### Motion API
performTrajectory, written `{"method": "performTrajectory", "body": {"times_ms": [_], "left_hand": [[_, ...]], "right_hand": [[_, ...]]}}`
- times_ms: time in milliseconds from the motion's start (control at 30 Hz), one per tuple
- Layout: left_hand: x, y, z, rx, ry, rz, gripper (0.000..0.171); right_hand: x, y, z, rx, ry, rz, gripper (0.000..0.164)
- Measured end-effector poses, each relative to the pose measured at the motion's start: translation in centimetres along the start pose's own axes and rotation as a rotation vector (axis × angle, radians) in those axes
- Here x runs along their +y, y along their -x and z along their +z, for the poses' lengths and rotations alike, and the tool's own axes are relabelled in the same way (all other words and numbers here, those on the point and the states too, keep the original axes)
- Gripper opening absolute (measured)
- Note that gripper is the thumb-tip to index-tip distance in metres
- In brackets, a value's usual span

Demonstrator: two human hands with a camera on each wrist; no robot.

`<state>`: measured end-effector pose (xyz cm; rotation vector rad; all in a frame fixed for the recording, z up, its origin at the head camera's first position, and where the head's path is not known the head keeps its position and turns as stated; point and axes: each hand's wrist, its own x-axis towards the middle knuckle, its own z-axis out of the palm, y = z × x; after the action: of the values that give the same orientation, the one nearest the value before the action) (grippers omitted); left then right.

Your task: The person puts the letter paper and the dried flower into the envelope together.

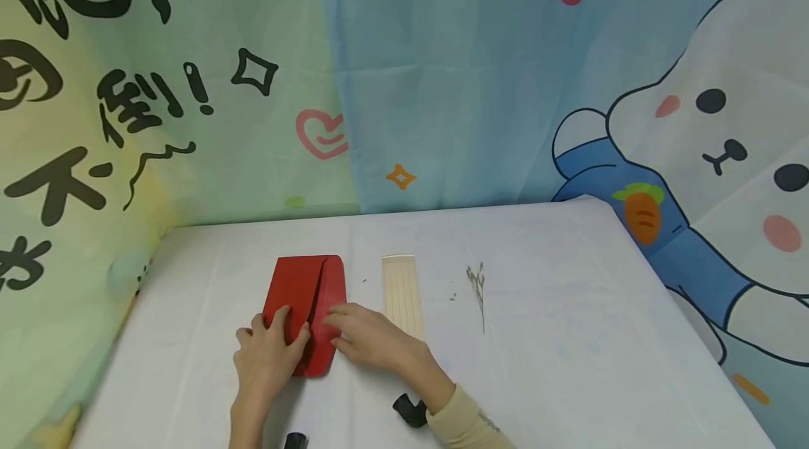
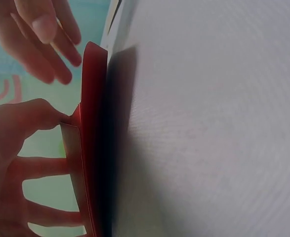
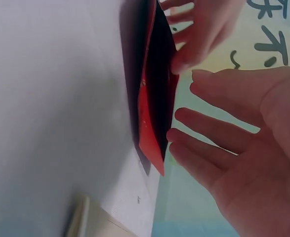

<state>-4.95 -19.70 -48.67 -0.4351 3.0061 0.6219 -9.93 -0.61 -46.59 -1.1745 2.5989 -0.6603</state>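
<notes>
A red paper envelope (image 1: 297, 287) lies on the white-covered table, its flap (image 1: 331, 287) unfolded to the right. My left hand (image 1: 268, 354) rests on the envelope's body with fingers spread, the thumb at the edge of the opening. In the left wrist view, those straight fingers press on the thin red envelope (image 2: 88, 163). My right hand (image 1: 376, 336) hovers over the flap, its fingers loosely extended. The right wrist view shows the dark gap of the envelope's mouth and the red flap (image 3: 149, 133), with the right hand (image 3: 243, 133) holding nothing.
To the right of the envelope lies a pale beige ribbed strip (image 1: 401, 287). Farther right is a thin dried flower sprig (image 1: 478, 291), with small crumbs near it. A printed curtain (image 1: 442, 119) stands behind the table. A black device (image 1: 411, 410) sits at my right wrist.
</notes>
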Motion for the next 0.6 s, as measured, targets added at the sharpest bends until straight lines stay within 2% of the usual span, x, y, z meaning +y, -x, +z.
{"method": "performTrajectory", "body": {"times_ms": [200,600], "left_hand": [[-0.1,0.1,0.0,0.009,0.002,0.001,0.058],[0.0,0.1,-0.2,0.010,-0.009,0.015,0.057]], "right_hand": [[-0.1,-0.7,0.9,0.023,0.060,-0.057,0.023],[-0.4,-1.3,1.8,-0.024,0.066,-0.025,0.025]]}}
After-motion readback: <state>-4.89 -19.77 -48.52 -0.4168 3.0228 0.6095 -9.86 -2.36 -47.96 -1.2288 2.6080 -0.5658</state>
